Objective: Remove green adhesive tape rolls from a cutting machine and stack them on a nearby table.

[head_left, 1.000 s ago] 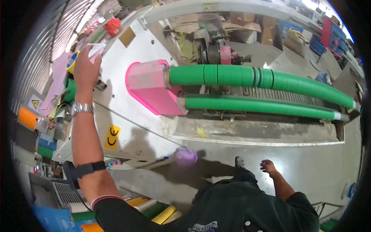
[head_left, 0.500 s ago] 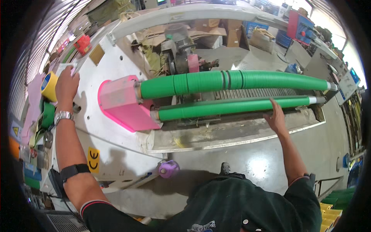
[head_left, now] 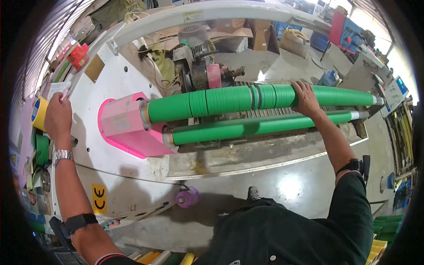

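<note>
My left hand (head_left: 58, 115) is closed at the far left, beside a roll of yellow tape (head_left: 40, 112). A slim pale pink thing (head_left: 65, 94) sticks up from its fingers, too small to name, and a white paper slip (head_left: 59, 87) lies just beyond. My right hand (head_left: 307, 100) lies over the upper green roll (head_left: 229, 98), palm down and fingers stretched across it. Dark grey bands show on that roll, left of the hand. Below it runs a thinner lower green roll (head_left: 243, 130). Both rolls come out of a pink housing (head_left: 128, 123).
A white machine panel (head_left: 95, 145) fills the left, with a purple knob-like part (head_left: 186, 197) below. A grey metal trough (head_left: 221, 159) runs under the rolls. A motor (head_left: 194, 39) and cardboard boxes (head_left: 265, 37) stand behind, and a red tub (head_left: 78, 56) sits far left.
My right hand has moved up from near the lower green roll onto the upper one. My left hand stays closed by the tape and paper slip. The whole view has shifted slightly.
</note>
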Action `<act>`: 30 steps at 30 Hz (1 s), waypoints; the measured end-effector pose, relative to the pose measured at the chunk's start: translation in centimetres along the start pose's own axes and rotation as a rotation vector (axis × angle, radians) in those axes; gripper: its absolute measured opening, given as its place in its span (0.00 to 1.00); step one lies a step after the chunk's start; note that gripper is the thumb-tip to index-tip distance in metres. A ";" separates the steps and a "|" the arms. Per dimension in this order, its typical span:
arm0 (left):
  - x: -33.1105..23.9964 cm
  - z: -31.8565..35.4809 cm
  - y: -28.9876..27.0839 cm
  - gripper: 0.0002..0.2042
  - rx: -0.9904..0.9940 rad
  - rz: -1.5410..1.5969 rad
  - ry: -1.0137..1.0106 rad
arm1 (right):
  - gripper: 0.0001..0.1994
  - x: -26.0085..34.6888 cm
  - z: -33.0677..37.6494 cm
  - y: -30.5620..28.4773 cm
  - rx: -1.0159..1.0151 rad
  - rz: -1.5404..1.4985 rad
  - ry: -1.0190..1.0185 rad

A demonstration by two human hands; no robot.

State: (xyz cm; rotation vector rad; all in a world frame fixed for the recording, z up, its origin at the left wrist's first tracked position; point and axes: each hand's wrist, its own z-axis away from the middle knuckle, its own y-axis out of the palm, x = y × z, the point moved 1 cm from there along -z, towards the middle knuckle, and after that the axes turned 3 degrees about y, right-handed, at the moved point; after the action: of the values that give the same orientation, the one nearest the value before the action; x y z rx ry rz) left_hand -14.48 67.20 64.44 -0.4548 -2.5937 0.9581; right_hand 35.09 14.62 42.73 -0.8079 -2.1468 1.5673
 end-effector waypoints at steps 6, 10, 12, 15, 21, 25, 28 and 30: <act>0.2 0.1 -0.1 0.14 -0.004 -0.042 -0.008 | 0.50 0.5 -0.2 0.4 -0.073 -0.037 -0.060; -0.3 0.1 -0.1 0.14 -0.005 -0.038 -0.017 | 0.49 0.3 0.0 0.5 -0.118 -0.040 -0.063; -0.3 0.2 -0.1 0.14 0.014 -0.046 -0.035 | 0.50 0.2 -0.1 0.7 -0.122 -0.031 -0.068; 0.3 0.2 0.4 0.14 -0.014 -0.032 -0.018 | 0.50 0.3 -0.1 0.7 -0.115 -0.027 -0.072; 0.6 0.0 0.4 0.14 -0.024 -0.049 0.017 | 0.51 1.7 -0.4 0.0 -0.055 -0.018 -0.073; -0.2 0.1 -0.1 0.13 -0.026 -0.049 0.013 | 0.51 4.6 -2.1 0.2 0.034 -0.051 -0.126; -0.1 0.3 -0.1 0.13 -0.038 -0.052 0.004 | 0.50 8.5 -3.3 -0.2 0.031 -0.098 -0.223; 0.1 0.4 -0.1 0.13 -0.038 -0.051 -0.004 | 0.49 11.0 -4.3 0.1 0.040 -0.103 -0.236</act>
State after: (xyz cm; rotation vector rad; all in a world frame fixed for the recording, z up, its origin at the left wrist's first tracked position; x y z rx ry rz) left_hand -14.77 66.95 64.23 -0.3948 -2.6180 0.8947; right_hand 29.18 24.88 43.52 -0.5124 -2.2697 1.7193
